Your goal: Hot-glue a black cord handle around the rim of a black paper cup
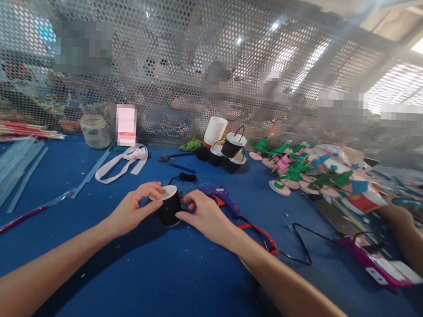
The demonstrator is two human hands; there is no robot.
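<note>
A small paper cup (pixel 169 208) wrapped in black, with a white rim, is tilted on the blue table between my hands. My left hand (pixel 134 206) grips its rim on the left, thumb and fingers pinched together. On the right side, my right hand (pixel 204 215) presses thumb and fingers against the black wrap; any small piece between them is hidden. A short black cord bundle (pixel 187 177) lies just behind the cup. Close beyond my right hand rests a blue glue gun (pixel 230 204) with an orange trigger, partly covered by the hand.
Black cups (pixel 234 145) with cord handles stand behind, beside stacked white cups (pixel 215 130). Pliers (pixel 178 157), white ribbon (pixel 113 170) and clear strips (pixel 10 176) lie left. Rightward are felt flower pieces (pixel 296 172), a purple power strip (pixel 372 261), its cable and another person's arm (pixel 406 235).
</note>
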